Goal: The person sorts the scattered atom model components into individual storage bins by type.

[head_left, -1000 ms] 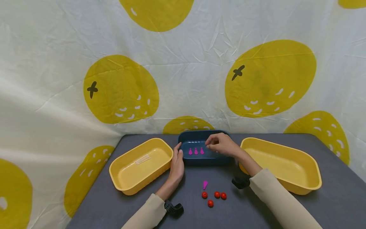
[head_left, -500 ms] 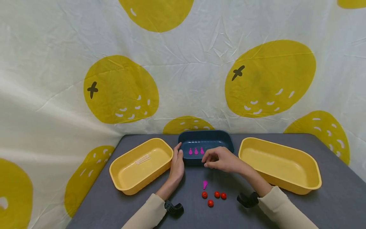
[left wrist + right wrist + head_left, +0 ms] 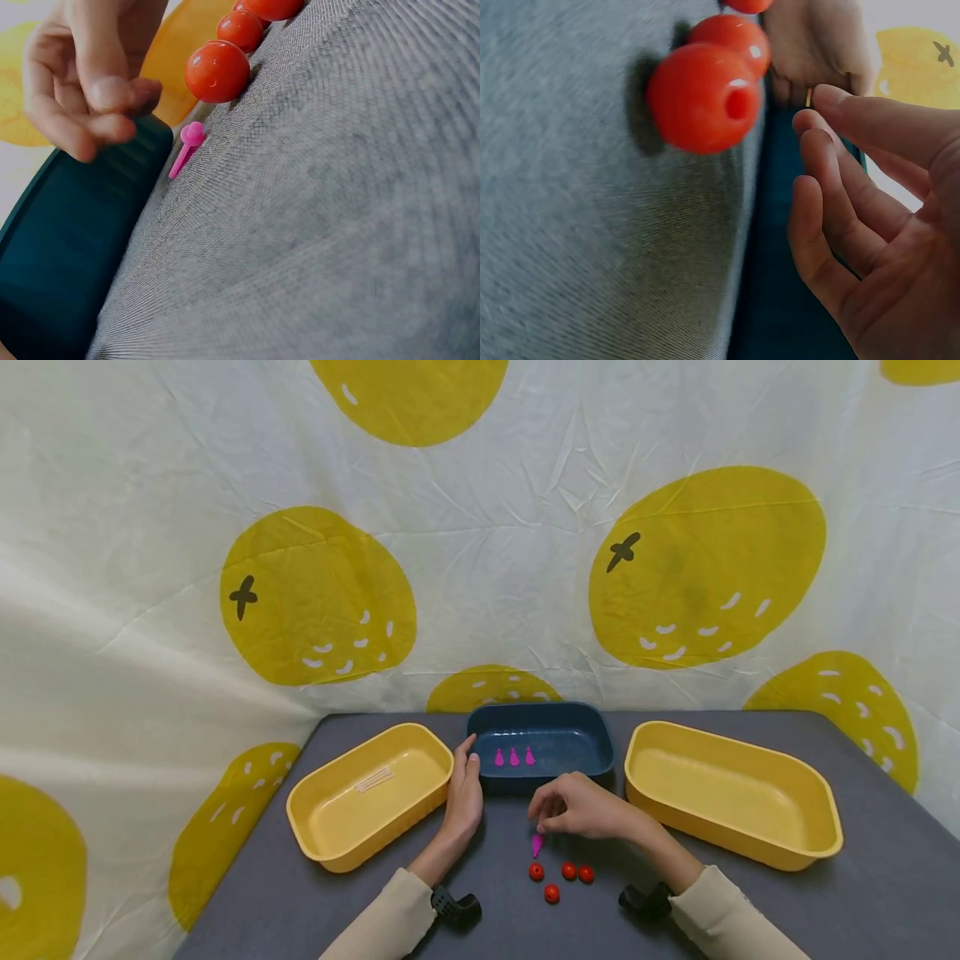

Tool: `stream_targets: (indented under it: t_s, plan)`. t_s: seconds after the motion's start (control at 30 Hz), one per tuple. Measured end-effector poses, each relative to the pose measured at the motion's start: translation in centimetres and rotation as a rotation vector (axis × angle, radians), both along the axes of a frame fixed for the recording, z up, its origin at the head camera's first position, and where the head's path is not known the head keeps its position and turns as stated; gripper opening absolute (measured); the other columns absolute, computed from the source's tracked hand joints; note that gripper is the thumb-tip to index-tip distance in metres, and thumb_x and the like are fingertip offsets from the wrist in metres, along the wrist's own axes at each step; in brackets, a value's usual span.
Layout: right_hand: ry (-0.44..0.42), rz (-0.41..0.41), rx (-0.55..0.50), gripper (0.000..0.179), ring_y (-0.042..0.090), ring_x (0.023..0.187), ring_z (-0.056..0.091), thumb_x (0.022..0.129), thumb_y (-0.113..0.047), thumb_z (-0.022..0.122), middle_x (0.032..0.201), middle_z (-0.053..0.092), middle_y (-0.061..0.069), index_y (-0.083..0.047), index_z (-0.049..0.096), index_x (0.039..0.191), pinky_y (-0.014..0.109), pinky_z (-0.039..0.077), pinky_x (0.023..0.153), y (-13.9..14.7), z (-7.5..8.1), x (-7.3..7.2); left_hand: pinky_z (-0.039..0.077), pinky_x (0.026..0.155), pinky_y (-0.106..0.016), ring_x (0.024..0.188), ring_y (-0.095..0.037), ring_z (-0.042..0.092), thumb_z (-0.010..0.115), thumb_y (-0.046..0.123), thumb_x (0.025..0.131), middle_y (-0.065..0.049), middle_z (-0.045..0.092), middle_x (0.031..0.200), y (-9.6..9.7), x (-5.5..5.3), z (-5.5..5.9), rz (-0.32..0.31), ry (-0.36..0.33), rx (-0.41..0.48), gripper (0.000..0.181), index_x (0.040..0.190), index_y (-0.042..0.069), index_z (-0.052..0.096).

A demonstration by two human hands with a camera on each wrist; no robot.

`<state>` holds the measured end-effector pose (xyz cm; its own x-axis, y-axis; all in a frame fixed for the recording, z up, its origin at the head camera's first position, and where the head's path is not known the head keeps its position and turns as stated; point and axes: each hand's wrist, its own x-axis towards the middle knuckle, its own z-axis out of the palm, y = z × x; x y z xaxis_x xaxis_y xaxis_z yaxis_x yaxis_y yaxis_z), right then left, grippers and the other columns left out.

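My left hand [image 3: 465, 797] rests its straight fingers against the left end of a dark blue tray [image 3: 551, 783]. Inside that tray, 3 small pink peg-like pieces [image 3: 514, 757] stand out in a row. Another pink piece [image 3: 187, 146], with a rounded head and thin stem, lies on the grey cloth in front. Just above it hovers my right hand [image 3: 581, 807], fingers loosely bent, thumb and index finger near each other. The left wrist view shows a gap between those fingertips [image 3: 109, 127] and the piece. Several red beads [image 3: 705, 97] with holes lie nearer to me.
On the left stands a yellow tray [image 3: 330, 860] holding several thin pale sticks [image 3: 373, 778]. A second yellow tray [image 3: 795, 860] stands on the right. Behind the table [image 3: 247, 902] hangs a white curtain [image 3: 495, 577] printed with yellow fruit.
My right hand has come out of the blue tray toward me and down over the pink piece on the cloth. The left hand has stayed at the tray's end.
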<state>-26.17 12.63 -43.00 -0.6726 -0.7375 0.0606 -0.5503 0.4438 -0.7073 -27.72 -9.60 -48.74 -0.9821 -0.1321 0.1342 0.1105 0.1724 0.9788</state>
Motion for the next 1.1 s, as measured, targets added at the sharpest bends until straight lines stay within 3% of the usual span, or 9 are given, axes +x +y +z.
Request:
stream_targets:
  t_s: [0.33,0.57,0.73,1.1]
  plan:
    - [0.046,0.045,0.075,0.016,-0.001,0.070,0.058,0.087,-0.009,0.079,0.101,0.073,-0.001,-0.013,0.081,0.103,0.019,0.052,0.065,-0.2,-1.0,-0.1,0.022,0.127,-0.058,0.154,-0.032,0.033,0.034,0.029,0.113,-0.007,0.037,0.166,0.2,0.2,0.1,-0.009,-0.002,0.002,0.045,0.157,0.020,0.041]
    - [0.047,0.117,0.114,0.016,0.003,0.076,0.056,0.089,-0.012,0.079,0.101,0.068,-0.004,-0.017,0.082,0.103,0.017,0.049,0.070,-0.4,-1.3,0.0,0.024,0.127,-0.058,0.154,-0.032,0.034,0.034,0.026,0.114,-0.008,0.038,0.166,0.1,0.2,0.0,-0.004,0.000,0.000,0.044,0.156,0.020,0.041]
    - [0.065,0.113,0.106,0.010,0.007,0.078,0.059,0.088,-0.013,0.080,0.095,0.069,-0.005,-0.018,0.083,0.097,0.017,0.049,0.069,-0.6,-1.3,0.2,0.023,0.127,-0.058,0.154,-0.032,0.034,0.034,0.027,0.114,-0.008,0.037,0.166,0.1,0.1,0.0,-0.012,0.005,0.004,0.044,0.157,0.020,0.041]
    - [0.130,0.050,0.138,0.004,0.002,0.075,0.058,0.086,-0.016,0.083,0.084,0.069,-0.011,-0.020,0.081,0.085,0.018,0.050,0.069,-0.8,-1.5,0.0,0.023,0.127,-0.057,0.154,-0.031,0.035,0.034,0.028,0.113,-0.006,0.038,0.166,-0.1,-0.1,-0.2,-0.001,0.005,-0.013,0.046,0.158,0.019,0.040]
